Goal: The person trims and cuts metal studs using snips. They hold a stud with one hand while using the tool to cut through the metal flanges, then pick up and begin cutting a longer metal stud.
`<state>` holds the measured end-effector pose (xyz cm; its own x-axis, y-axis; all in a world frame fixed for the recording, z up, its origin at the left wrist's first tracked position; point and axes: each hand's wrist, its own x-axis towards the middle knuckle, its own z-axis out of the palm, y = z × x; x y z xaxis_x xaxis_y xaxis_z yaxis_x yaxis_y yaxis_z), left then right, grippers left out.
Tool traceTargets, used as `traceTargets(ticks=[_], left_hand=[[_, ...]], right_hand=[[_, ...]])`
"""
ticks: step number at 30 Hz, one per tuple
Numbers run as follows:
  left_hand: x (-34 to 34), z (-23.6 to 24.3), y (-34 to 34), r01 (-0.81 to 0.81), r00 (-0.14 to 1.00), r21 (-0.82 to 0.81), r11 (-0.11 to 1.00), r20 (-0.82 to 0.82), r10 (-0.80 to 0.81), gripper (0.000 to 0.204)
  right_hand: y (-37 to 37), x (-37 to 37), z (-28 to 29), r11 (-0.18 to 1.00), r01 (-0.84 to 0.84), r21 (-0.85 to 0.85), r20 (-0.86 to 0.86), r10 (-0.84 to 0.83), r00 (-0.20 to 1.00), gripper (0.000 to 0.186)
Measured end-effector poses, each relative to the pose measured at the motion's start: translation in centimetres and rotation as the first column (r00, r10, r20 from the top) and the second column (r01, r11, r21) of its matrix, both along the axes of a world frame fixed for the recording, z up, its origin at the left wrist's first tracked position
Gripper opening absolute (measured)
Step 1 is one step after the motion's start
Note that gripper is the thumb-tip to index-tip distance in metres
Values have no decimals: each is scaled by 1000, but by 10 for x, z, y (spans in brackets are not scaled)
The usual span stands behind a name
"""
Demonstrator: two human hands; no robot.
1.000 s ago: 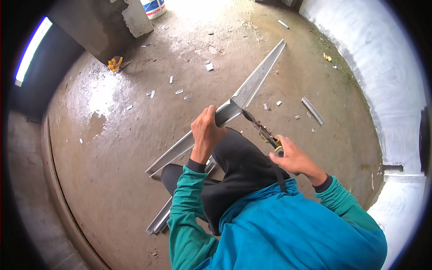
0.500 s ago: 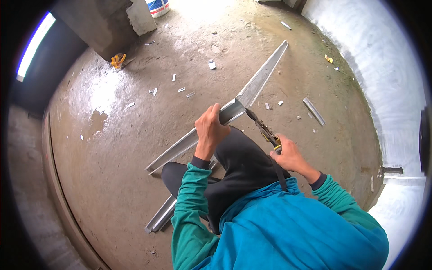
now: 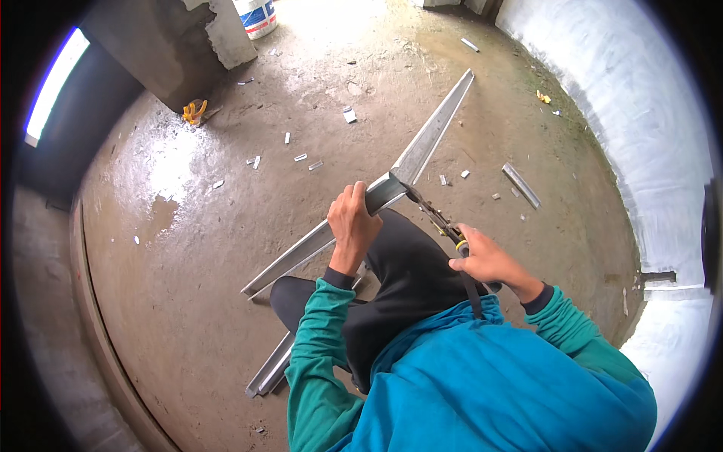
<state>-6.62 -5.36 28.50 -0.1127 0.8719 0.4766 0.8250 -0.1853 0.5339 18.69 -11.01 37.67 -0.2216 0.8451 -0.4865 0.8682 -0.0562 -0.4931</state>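
Observation:
A silver metal channel [image 3: 294, 261] runs from the lower left up to a bend in front of me. From there a second arm [image 3: 437, 124] slants away to the upper right. My left hand [image 3: 354, 226] is wrapped around the channel just left of the bend. In my right hand [image 3: 489, 260] is a pair of tin snips [image 3: 439, 219], dark with yellow at the handles. Their jaws meet the channel's edge at the bend; how far they are closed is too small to tell. My bent leg in black trousers lies beneath.
Another metal channel [image 3: 271, 368] lies by my left forearm. Small metal offcuts [image 3: 349, 115] are strewn over the wet concrete floor, with a longer piece [image 3: 521, 186] to the right. A yellow-handled tool [image 3: 194, 112] sits by the pillar. A white-and-blue bucket [image 3: 257, 19] stands far off.
The whole view has shifted slightly. Both hands keep their hold on the channel and the snips, and my right fingers appear a little looser on the handles.

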Motion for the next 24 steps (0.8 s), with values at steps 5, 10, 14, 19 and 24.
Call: traceTargets(ticks=[5, 10, 14, 19, 24], left_hand=[[-6, 3, 7, 13, 999, 22, 1000, 34, -14, 34], [-5, 6, 7, 16, 998, 58, 998, 60, -19, 31], [-6, 5, 9, 20, 998, 0, 1000, 58, -20, 31], [-8, 2, 10, 34, 997, 1, 999, 68, -34, 31], [-10, 6, 14, 54, 995, -7, 999, 79, -53, 31]], right_hand=[[-2, -14, -17, 996, 87, 24, -100, -84, 991, 71], [-3, -11, -36, 975, 162, 151, -202, -130, 971, 57], [-1, -17, -40, 979, 128, 157, -187, -98, 977, 49], [3, -17, -39, 984, 163, 77, -222, -143, 965, 51], [16, -22, -36, 974, 127, 188, -220, -84, 972, 55]])
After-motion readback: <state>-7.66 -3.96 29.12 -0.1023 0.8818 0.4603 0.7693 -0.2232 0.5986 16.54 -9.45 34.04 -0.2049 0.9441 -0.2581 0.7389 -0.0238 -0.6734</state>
